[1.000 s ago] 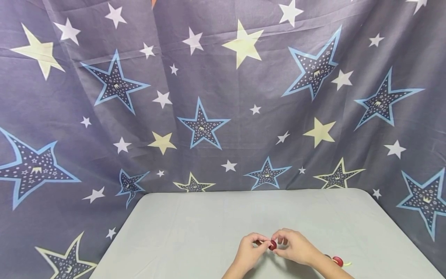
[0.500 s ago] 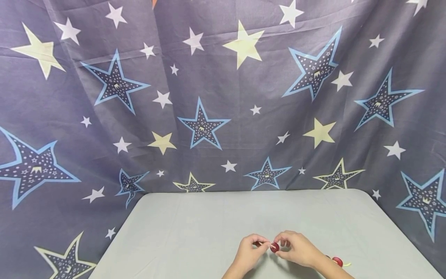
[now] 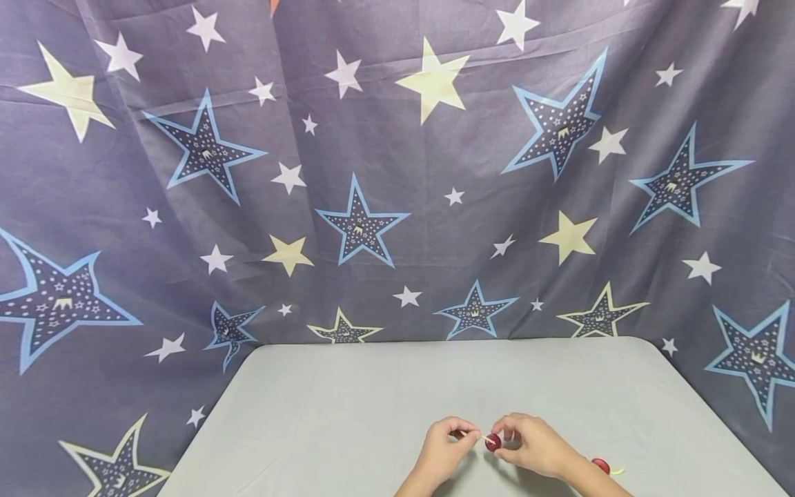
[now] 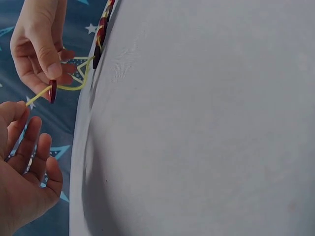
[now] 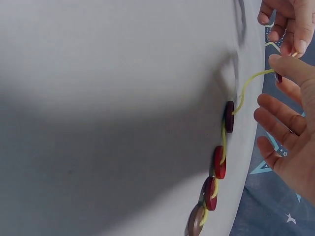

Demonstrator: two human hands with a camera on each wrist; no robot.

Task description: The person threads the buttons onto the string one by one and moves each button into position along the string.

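My left hand (image 3: 442, 452) pinches the end of a thin yellow cord (image 4: 38, 96) between thumb and forefinger, its other fingers loosely curled in the left wrist view. To its right, my right hand (image 3: 533, 445) holds a dark red round button (image 3: 493, 442) by its edge with thumb and fingertips. The cord passes through this button, and a short stretch of it spans the gap to my left fingertips. On the button's other side the cord runs down to a dark red button (image 5: 230, 117), followed by several more threaded ones.
Along the near edge of the pale covered table (image 3: 348, 407) lie the strung buttons, among them a bright red one (image 5: 220, 162) and a brownish one (image 5: 195, 220). A red button (image 3: 600, 466) with a cord tail shows beside my right forearm. Behind hangs a star-patterned cloth (image 3: 385, 138).
My right hand has shifted slightly right with the button, away from my left fingertips, so more cord shows between them. My left hand stays nearly still. The right forearm now covers a dark button.
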